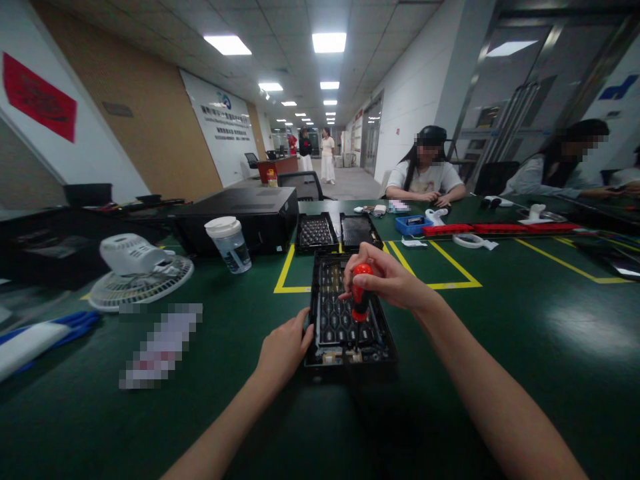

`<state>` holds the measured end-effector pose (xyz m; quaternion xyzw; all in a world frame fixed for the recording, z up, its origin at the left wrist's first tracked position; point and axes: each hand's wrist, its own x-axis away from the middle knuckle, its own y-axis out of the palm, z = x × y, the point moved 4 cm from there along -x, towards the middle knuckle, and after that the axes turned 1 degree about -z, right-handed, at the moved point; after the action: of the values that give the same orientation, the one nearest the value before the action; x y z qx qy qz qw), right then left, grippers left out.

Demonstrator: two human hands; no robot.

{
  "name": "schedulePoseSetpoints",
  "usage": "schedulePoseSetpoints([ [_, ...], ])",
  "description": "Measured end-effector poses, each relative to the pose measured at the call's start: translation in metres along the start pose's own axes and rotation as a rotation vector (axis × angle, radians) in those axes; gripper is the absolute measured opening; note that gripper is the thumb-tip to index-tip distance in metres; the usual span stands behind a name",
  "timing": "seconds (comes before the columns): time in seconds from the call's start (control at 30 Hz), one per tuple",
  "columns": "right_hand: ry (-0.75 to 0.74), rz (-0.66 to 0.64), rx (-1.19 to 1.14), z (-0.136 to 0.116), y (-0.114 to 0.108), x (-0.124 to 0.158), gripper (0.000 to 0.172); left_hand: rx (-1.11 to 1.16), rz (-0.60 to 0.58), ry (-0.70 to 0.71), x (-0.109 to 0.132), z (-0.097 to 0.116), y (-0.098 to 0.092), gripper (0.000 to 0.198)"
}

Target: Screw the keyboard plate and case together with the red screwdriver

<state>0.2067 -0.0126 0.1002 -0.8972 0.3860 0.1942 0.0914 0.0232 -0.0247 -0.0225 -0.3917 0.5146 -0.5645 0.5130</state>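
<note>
A black rectangular tray-like device with rows of dark oval shapes lies on the green table. My right hand is closed round a red and black screwdriver, held upright over the device with its tip down near the device's front edge. Against the left side of the device rests my left hand, its thumb and fingers on the edge and partly hidden. Small light-coloured parts show at the device's near end.
Beyond the device stand two black trays, a blue bin and a tape roll. Left are a clear cup, a black case, a white fan and blue-white gloves. A person sits across the table.
</note>
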Motion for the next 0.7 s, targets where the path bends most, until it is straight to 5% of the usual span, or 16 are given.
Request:
schedulePoseSetpoints([
  [0.7, -0.039, 0.181, 0.565, -0.017, 0.008, 0.0, 0.025, 0.014, -0.03, -0.033, 0.0, 0.002, -0.003, 0.043],
])
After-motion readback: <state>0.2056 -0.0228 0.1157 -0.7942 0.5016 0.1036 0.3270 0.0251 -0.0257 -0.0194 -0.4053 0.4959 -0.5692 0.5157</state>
